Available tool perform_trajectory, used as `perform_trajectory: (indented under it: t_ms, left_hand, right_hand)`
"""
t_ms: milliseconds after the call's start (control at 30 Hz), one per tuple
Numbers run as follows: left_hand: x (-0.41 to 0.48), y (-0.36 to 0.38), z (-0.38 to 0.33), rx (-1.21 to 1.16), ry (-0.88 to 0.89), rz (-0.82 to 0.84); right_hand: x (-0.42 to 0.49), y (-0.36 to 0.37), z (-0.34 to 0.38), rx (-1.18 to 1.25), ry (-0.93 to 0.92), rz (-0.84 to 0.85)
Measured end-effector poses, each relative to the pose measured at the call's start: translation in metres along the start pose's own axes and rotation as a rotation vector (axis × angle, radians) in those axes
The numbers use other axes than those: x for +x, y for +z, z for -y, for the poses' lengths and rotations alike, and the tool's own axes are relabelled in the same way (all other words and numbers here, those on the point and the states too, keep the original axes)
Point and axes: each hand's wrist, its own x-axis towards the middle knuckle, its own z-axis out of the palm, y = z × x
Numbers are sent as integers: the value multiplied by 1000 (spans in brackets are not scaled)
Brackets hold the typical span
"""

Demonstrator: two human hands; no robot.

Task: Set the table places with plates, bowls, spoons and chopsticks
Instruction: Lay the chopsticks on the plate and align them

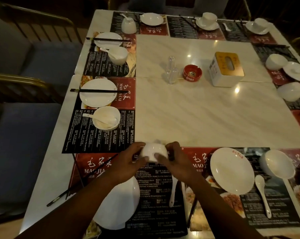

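A white bowl (153,151) is gripped from both sides near the far edge of the near placemat (161,207), my left hand (128,161) on its left and my right hand (173,161) on its right. The bowl looks turned mouth-down. Under my left forearm lies a white plate (121,207). Black chopsticks (80,183) lie slanted at the left of this mat. A white spoon (173,194) lies between my forearms. The place to the right has a plate (232,170), a bowl (278,164) and a spoon (263,195).
Places along the left side have a plate with chopsticks (98,92) and a bowl with a spoon (106,118). More white dishes line the far and right sides. In the table's middle stand a red ashtray (192,72), a tissue box (226,69) and clear shakers (171,69). Blue chairs (24,144) stand at the left.
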Motion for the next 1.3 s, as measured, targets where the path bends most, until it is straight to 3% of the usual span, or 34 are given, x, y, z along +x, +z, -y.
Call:
perform_trajectory:
  t_ms: [67, 200, 333, 533, 1000, 1167, 1300]
  left_hand:
    - [5, 1, -1, 85, -44, -16]
    - [15, 3, -2, 344, -104, -97]
    - [20, 8, -9, 492, -156, -64]
    - [21, 14, -14, 482, -223, -35]
    - [32, 21, -15, 377, -253, 55]
    - [26, 10, -10, 371, -237, -36]
    - [19, -2, -5, 311, -224, -59]
  right_hand:
    - [5, -9, 11, -25, 22, -12]
    - [9, -22, 14, -184, 21, 158]
    - [18, -16, -4, -467, -11, 53]
    - [22, -8, -23, -671, -24, -11]
    - [23, -7, -41, -475, 7, -107]
    - [-7, -6, -38, -620, -17, -386]
    - [-45, 19, -57, -525, 65, -266]
